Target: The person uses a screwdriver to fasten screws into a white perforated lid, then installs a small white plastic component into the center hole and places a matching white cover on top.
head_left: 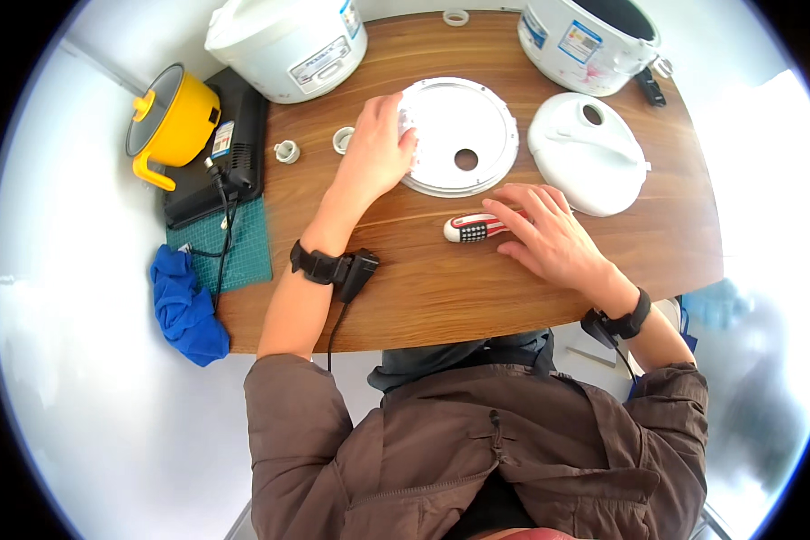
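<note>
The left hand (380,148) is laid on the left rim of a round white inner lid plate (460,136), which lies flat on the wooden table (441,288). The fingers are curled over the plate edge and closed on it. The plate carries an off-centre round hole and is positioned at the middle of the table, toward the far side.

The right hand (549,236) is rested palm down on the table, with the fingers spread. The fingertips are placed on the shaft end of a screwdriver with a red, white and black handle (471,228), which lies flat just in front of the plate. No closed grasp on the tool is seen.

A white outer lid cover (588,165) is located just right of the plate. Two white cooker bodies (288,40) (585,40) are set at the far edge. Two small white round fittings (286,150) (342,139) lie left of the left hand. A yellow pot (171,121), a black base unit (234,148), a green cutting mat (234,247) and a blue cloth (187,306) are found at the left end of the table.
</note>
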Demonstrator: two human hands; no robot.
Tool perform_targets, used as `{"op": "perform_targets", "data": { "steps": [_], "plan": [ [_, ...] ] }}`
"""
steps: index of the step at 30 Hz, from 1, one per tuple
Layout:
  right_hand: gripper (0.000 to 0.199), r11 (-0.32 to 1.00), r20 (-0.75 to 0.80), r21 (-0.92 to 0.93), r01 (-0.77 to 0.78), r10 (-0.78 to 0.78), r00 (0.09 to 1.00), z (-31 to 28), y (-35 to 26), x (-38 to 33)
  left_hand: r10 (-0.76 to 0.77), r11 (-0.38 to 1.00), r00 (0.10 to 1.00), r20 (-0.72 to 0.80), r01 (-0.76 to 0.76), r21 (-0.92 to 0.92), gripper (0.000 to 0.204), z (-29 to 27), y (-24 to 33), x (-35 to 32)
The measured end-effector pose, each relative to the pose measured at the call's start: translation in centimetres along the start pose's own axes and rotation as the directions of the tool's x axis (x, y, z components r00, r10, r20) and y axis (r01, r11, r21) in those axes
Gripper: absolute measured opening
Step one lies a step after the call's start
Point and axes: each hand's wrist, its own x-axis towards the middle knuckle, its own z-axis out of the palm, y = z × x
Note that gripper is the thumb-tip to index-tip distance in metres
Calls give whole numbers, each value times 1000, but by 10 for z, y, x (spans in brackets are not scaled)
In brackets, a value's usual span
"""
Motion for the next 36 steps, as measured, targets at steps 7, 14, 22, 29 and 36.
{"op": "perform_targets", "data": {
  "steps": [7,14,22,29,36],
  "plan": [
    [51,993,-250,-88,-80,56,967,-19,32,-7,-66,997,998,10,65,42,51,1,-3,1],
    [38,981,-357,-95,-171,127,926,-24,49,2,24,999,999,-43,-23,38,42,5,-8,0],
    [30,985,-374,-70,-160,123,919,-18,52,27,-199,951,978,62,177,253,25,-64,-13,13],
    [31,999,-196,10,-39,40,980,-7,61,55,-254,948,953,165,212,236,25,-71,-23,9],
    [31,999,-86,4,45,-44,995,-6,57,65,-179,952,971,160,129,277,23,-85,-36,9]
  ]
}}
